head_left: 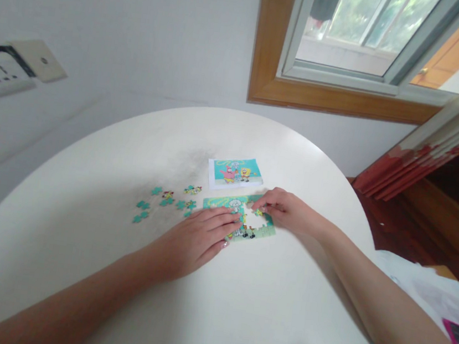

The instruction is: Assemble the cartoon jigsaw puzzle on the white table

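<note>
A partly assembled cartoon jigsaw puzzle (pixel 264 232) lies on the white round table, with a white gap in its right half. My left hand (pixel 205 236) rests flat over the puzzle's left part, fingers stretched out and covering some of it. At the gap's upper edge, my right hand (pixel 281 207) pinches a small puzzle piece (pixel 258 212), partly hidden by the fingertips. Several loose puzzle pieces (pixel 167 202) are scattered left of the puzzle. Just behind it lies a reference picture (pixel 235 173) showing cartoon figures on a turquoise ground.
The white table (pixel 85 188) has a curved edge against the wall. A wall socket (pixel 1 74) is at the left. Behind are a wood-framed window (pixel 338 100) and a red and white curtain (pixel 417 145). White plastic bags (pixel 419 290) lie beyond the table's right edge.
</note>
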The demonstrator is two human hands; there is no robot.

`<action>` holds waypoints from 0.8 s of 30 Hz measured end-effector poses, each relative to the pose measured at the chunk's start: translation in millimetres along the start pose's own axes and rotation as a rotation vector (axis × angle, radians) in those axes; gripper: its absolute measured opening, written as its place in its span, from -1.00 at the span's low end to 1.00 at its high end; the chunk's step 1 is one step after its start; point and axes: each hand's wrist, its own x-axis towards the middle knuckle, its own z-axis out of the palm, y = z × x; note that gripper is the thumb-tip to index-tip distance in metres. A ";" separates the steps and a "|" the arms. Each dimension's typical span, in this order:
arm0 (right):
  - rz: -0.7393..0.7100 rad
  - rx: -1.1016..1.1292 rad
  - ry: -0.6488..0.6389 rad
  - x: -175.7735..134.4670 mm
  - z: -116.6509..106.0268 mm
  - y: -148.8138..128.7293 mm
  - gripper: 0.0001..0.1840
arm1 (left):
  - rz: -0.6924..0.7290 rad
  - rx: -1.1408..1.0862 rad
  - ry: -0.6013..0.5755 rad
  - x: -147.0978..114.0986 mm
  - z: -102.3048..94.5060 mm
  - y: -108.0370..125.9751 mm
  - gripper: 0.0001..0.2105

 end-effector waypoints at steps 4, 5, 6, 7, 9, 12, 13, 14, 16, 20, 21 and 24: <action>0.044 0.073 -0.015 -0.9 2.7 2.8 -0.69 | 0.009 0.008 0.006 -0.2 1.3 -1.0 -0.63; 0.061 0.090 -0.014 -1.2 3.6 3.5 -0.69 | 0.012 0.006 0.012 -0.4 1.8 -1.4 -0.63; 0.074 0.102 -0.011 -1.5 4.5 4.1 -0.69 | 0.015 0.004 0.018 -0.5 2.3 -1.7 -0.63; 0.080 0.106 -0.008 -1.8 5.1 4.4 -0.70 | 0.016 0.004 0.021 -0.7 2.8 -2.0 -0.63; 0.073 0.097 -0.002 -2.2 6.0 4.5 -0.70 | 0.014 0.009 0.019 -1.1 3.2 -2.1 -0.63; 0.046 0.057 -0.007 -2.2 6.3 4.0 -0.70 | 0.006 0.015 0.006 -1.2 2.6 -1.4 -0.63; 0.037 0.041 -0.008 -2.1 6.3 4.0 -0.69 | 0.006 0.014 0.002 -1.0 2.2 -1.0 -0.63; 0.028 0.024 -0.007 -1.9 6.3 4.3 -0.69 | 0.006 0.014 0.002 -0.7 1.7 -0.7 -0.63; -0.004 -0.002 -0.002 -1.5 6.7 5.5 -0.69 | 0.009 0.013 0.005 0.0 1.1 -0.2 -0.63; -0.060 -0.022 0.011 -0.7 7.2 7.3 -0.69 | 0.013 0.006 0.011 0.4 1.2 -0.4 -0.64; -0.063 -0.024 0.011 -0.7 7.1 7.0 -0.69 | 0.013 0.003 0.011 0.3 1.3 -0.5 -0.64; -0.060 -0.031 0.006 -0.6 6.1 5.2 -0.69 | 0.012 0.000 0.013 0.4 0.9 -0.4 -0.63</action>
